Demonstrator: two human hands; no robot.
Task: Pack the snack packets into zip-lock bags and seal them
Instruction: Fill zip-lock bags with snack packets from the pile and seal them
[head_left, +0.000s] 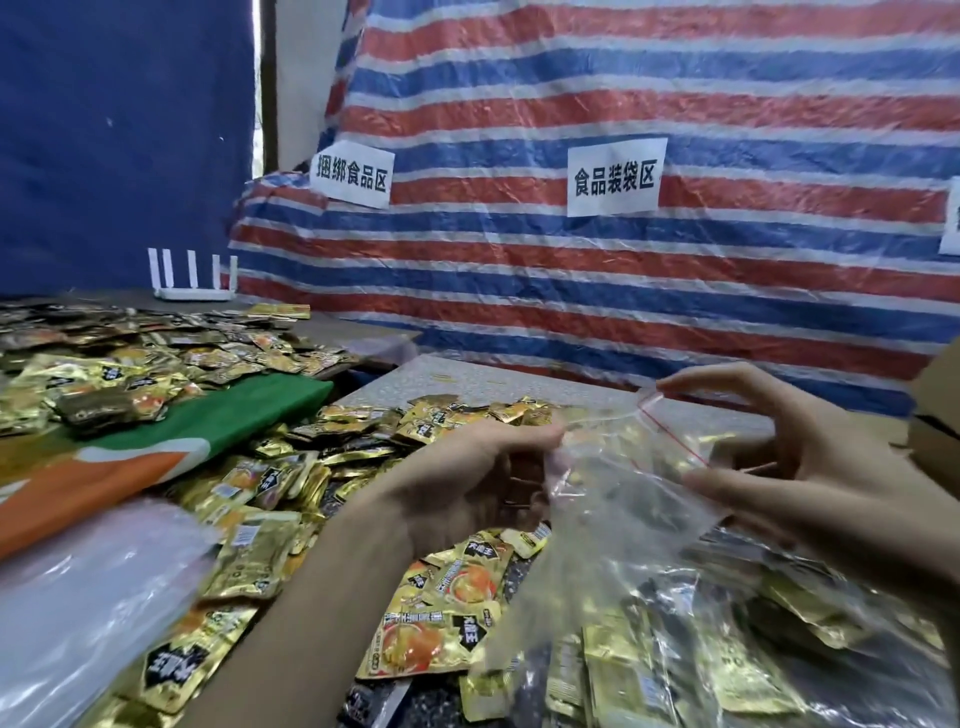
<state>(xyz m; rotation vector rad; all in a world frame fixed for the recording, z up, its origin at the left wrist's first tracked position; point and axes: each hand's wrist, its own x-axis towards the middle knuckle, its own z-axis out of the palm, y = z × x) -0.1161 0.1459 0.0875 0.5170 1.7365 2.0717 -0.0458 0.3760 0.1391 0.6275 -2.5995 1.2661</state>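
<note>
- Progress: early stage for this unit. You hold one clear bag (623, 499) up at centre-right of frame. Its red zip line is not pressed shut and the mouth appears parted. Nothing plainly inside; the packets seen through it seem to lie behind.
- L hand (483, 467): centre of frame, fingers curled, gripping the bag's left lip.
- R hand (810, 467): index tip and thumb pinch the right lip at either end of the red strip; other fingers spread loose.
- Left to do: fill the bag, run the zip closed. Loose packets (291, 483) are heaped across centre and upper left, so I judge most of the job remains.
- Lower right: more packets under clear film (727, 649), poss. filled bags; cannot tell if sealed.
- Materials: packets are flat, rectangular, glossy crinkled gold foil w/ black and orange print. Bag is thin, limp, wrinkled.
- Table (467, 379): grey, speckled, hard.
- Lower left: clear stack (78, 597), prob. spare bags.
- Left: green-orange sheet (218, 426). Behind: striped tarp (623, 291).
</note>
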